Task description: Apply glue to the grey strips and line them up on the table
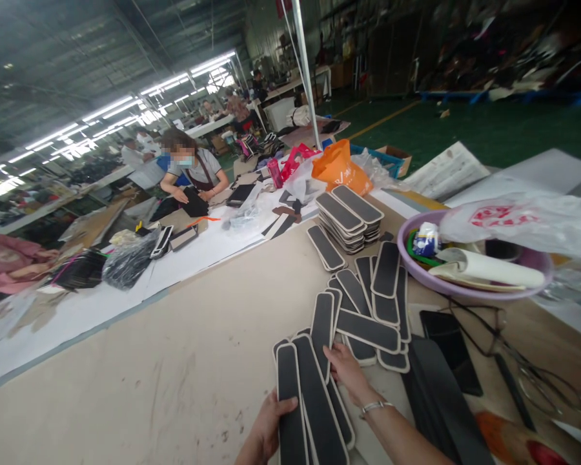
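Note:
Several long, dark panels with rounded corners and pale borders lie loosely overlapped on the tan table (184, 361). My left hand (270, 420) is closed on the near-left dark panel (289, 381), its thumb on top and its other fingers hidden at the side and underneath. My right hand (348, 369), with a bracelet at the wrist, pinches the edge of another dark panel (323, 320) just beyond. Between the hands a further dark panel (317, 394) lies in the overlapping group. More loose panels spread away from me toward a neat stacked pile (343, 216).
On the right stands a purple basin (474, 290) holding a white roll and plastic bags. Near it lie a black phone (450, 352), eyeglasses (494, 329) and scissors (537, 381). An orange bag (341, 169) sits behind the pile. A masked co-worker (193, 168) handles black pieces across the table.

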The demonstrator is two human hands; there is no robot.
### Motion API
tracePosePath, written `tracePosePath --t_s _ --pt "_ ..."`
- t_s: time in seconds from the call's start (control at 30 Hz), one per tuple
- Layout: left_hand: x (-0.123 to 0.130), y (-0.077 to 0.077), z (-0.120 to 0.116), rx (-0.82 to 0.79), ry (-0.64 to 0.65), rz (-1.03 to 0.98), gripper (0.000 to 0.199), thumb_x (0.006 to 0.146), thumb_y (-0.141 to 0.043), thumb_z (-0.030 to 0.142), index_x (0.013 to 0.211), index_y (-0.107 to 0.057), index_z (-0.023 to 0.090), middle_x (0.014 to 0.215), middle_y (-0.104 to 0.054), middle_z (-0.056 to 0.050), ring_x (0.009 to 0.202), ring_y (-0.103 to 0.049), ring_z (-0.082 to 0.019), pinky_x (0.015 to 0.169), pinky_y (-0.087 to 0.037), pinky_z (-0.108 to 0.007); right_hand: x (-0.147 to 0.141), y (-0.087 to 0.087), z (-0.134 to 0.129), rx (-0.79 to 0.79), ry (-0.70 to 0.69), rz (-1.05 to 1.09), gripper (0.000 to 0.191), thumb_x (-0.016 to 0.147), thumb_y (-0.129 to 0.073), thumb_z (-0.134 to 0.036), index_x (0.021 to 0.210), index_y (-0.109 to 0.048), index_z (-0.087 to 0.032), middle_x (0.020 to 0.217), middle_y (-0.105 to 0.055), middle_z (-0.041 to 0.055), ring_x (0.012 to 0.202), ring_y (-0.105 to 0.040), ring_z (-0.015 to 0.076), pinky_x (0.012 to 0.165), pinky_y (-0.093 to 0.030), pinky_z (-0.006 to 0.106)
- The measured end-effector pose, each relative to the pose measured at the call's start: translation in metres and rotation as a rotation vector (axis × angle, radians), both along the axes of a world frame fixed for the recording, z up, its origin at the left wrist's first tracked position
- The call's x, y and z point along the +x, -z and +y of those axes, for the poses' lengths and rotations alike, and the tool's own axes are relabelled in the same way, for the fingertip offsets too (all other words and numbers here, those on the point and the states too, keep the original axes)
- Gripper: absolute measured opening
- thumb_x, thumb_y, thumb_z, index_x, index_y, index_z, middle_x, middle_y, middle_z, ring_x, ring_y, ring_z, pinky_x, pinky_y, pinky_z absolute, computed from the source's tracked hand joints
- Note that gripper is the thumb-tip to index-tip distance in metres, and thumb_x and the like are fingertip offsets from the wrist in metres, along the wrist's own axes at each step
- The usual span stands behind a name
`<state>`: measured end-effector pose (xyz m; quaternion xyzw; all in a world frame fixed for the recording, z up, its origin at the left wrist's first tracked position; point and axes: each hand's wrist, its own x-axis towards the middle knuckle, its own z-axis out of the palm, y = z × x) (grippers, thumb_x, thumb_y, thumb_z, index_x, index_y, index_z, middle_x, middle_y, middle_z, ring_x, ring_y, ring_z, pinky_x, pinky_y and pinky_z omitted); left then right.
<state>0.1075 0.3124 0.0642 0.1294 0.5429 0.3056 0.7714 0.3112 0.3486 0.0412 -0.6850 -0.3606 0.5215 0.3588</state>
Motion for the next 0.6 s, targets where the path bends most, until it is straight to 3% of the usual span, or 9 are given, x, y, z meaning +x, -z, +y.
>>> tracePosePath --t_s 0.2,0.43,0.5,0.6 --pt "-0.013 0.012 -0.028 -0.047 -0.069 0.038 0.048 0.055 -0.080 0.018 0.100 -0.062 0.012 0.090 -0.072 -0.015 0.090 -0.067 -0.033 0.085 -0.050 -0.047 -0.014 0.011 0.013 -0.006 -0.030 -0.198 0.019 0.074 -0.049 -0.038 0.062 -0.049 -0.023 0.059 -0.059 0.0000 0.061 -0.057 0.0180 0.065 -0.044 0.030" --pt "-0.022 0.029 -0.031 -0.030 -0.126 0.037 0.045 0.058 -0.078 0.019 0.099 -0.062 0.012 0.091 -0.072 -0.015 0.084 -0.068 -0.031 0.086 -0.050 -0.047 0.025 -0.011 0.011 0.135 0.125 -0.250 0.033 0.082 -0.035 -0.048 0.093 -0.050 -0.021 0.086 -0.063 0.0068 0.082 -0.059 0.0217 0.081 -0.044 0.034" --pt "-0.022 0.032 -0.031 -0.016 -0.122 0.021 0.045 0.059 -0.077 0.018 0.100 -0.062 0.011 0.093 -0.072 -0.015 0.084 -0.068 -0.030 0.087 -0.050 -0.047 0.026 -0.019 -0.001 0.169 0.080 -0.179 0.034 0.081 -0.038 -0.049 0.096 -0.051 -0.021 0.090 -0.064 0.0063 0.086 -0.060 0.0217 0.083 -0.045 0.033" --pt "-0.022 0.029 -0.031 -0.010 -0.131 -0.024 0.045 0.064 -0.076 0.024 0.104 -0.061 0.011 0.097 -0.071 -0.015 0.089 -0.068 -0.030 0.089 -0.049 -0.046 0.004 -0.026 -0.031 0.153 -0.069 -0.066 0.032 0.083 -0.040 -0.047 0.097 -0.054 -0.022 0.094 -0.066 0.0065 0.089 -0.061 0.0220 0.083 -0.046 0.032"
